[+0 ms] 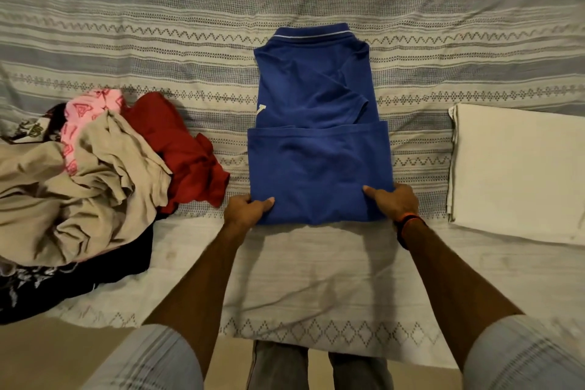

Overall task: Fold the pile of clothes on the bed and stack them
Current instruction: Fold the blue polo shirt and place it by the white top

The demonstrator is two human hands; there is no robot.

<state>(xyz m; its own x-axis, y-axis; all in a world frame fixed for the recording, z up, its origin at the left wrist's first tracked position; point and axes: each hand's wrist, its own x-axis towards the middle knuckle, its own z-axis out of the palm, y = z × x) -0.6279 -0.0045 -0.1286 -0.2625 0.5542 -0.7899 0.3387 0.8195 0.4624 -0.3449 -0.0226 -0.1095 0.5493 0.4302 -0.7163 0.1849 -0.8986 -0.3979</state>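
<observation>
A blue polo shirt [316, 123] lies in the middle of the bed, sides folded in and its lower part folded up over the body, collar at the far end. My left hand [245, 210] grips the near left corner of the fold, thumb on top of the cloth. My right hand [394, 203] grips the near right corner the same way. A loose pile of clothes [82, 174] sits at the left: beige, red, pink and dark pieces. A folded cream cloth [516, 168] lies flat at the right.
The bed is covered by a grey and white patterned bedspread [190, 41] whose near edge hangs in front of my legs. A band is on my right wrist [408, 222].
</observation>
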